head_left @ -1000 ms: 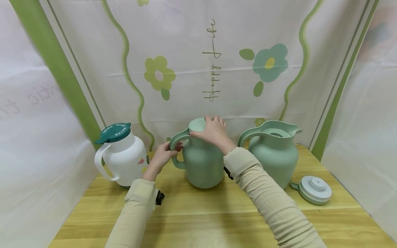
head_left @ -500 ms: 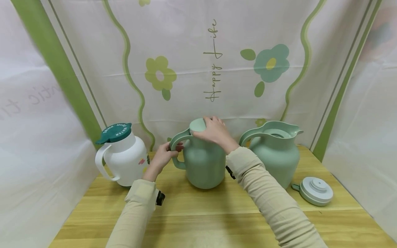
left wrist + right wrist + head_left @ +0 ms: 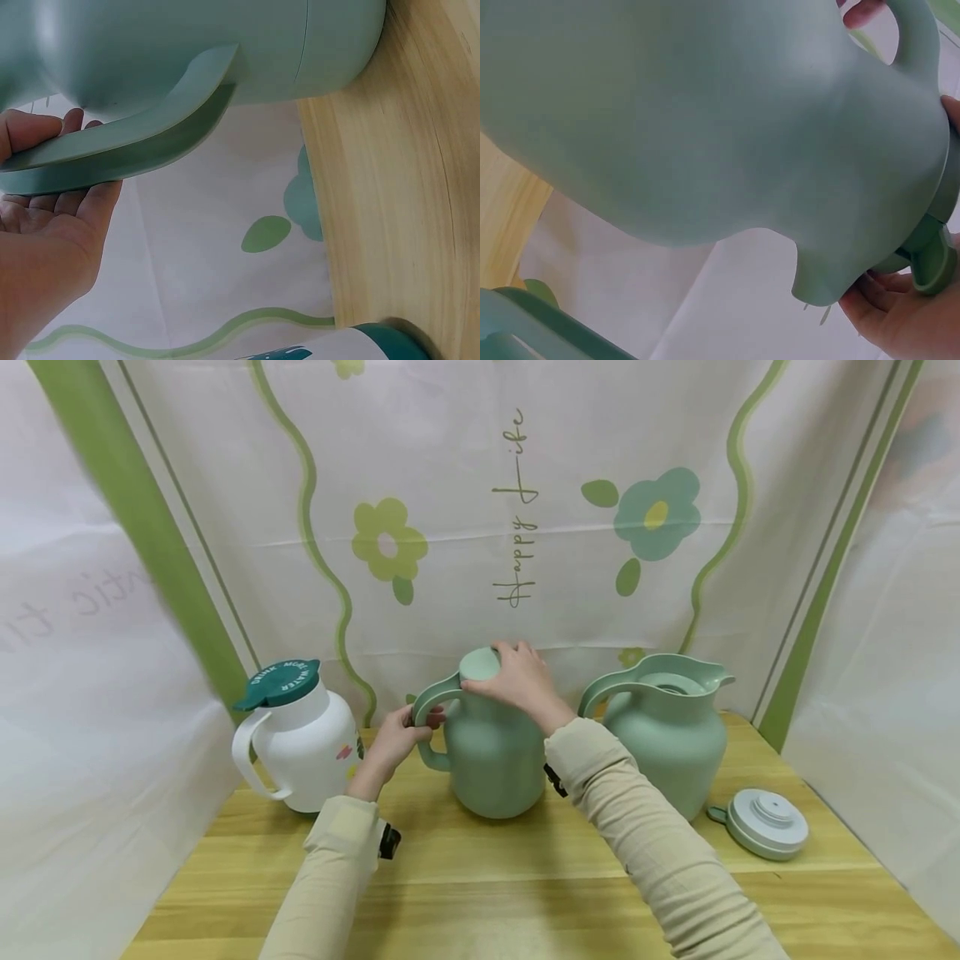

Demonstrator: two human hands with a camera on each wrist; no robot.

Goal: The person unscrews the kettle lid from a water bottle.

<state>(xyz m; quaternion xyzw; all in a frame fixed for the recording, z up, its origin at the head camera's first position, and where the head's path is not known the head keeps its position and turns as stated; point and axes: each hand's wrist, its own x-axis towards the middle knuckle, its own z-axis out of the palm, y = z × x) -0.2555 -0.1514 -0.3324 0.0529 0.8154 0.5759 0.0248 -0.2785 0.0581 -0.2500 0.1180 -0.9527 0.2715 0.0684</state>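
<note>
A light green thermal jug (image 3: pixel 495 768) stands upright in the middle of the wooden table. My left hand (image 3: pixel 393 743) grips its handle (image 3: pixel 435 695), thumb on one side and fingers on the other. On top, my right hand (image 3: pixel 519 678) holds the round green lid (image 3: pixel 478 665), thumb and fingers spread around its edge. The right wrist view shows the lid's green tab (image 3: pixel 934 262) sticking out beside my fingers, near the jug's spout (image 3: pixel 817 281). In the left wrist view, the handle (image 3: pixel 142 142) passes between my thumb and fingers.
A second green jug (image 3: pixel 663 743) without a lid stands to the right. Near it, a lid (image 3: pixel 768 822) lies upside down by the table's right edge. A white jug (image 3: pixel 307 747) with a dark green lid (image 3: pixel 281 682) stands left. A printed curtain (image 3: pixel 450 460) hangs behind.
</note>
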